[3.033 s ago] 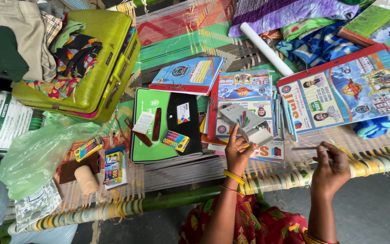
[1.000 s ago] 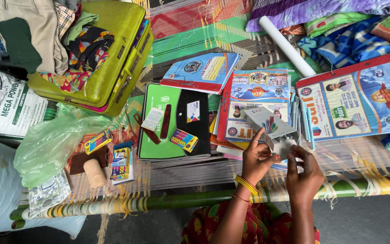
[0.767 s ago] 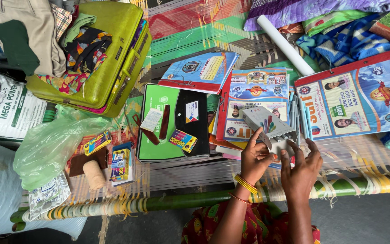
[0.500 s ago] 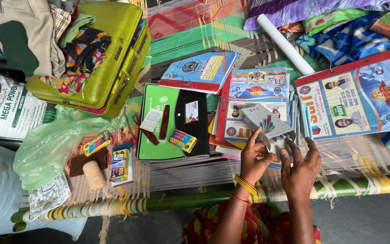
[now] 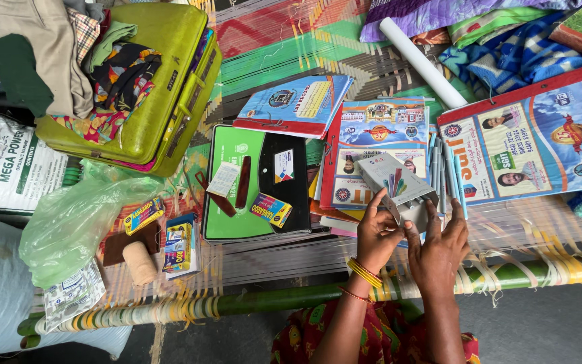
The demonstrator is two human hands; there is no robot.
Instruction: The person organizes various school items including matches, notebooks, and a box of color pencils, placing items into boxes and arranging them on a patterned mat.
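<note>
Grey pen box (image 5: 397, 185) between both hands (image 5: 409, 239), over booklets (image 5: 372, 145)

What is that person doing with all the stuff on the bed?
A person sits at the edge of a woven bed and holds a small grey box of pens with both hands. The left hand grips its near end, and the right hand touches it from the other side. Loose pens lie just beyond, on a pile of books. Farther left are a green folder, a plastic bag and an open yellow-green suitcase with clothes.
</note>
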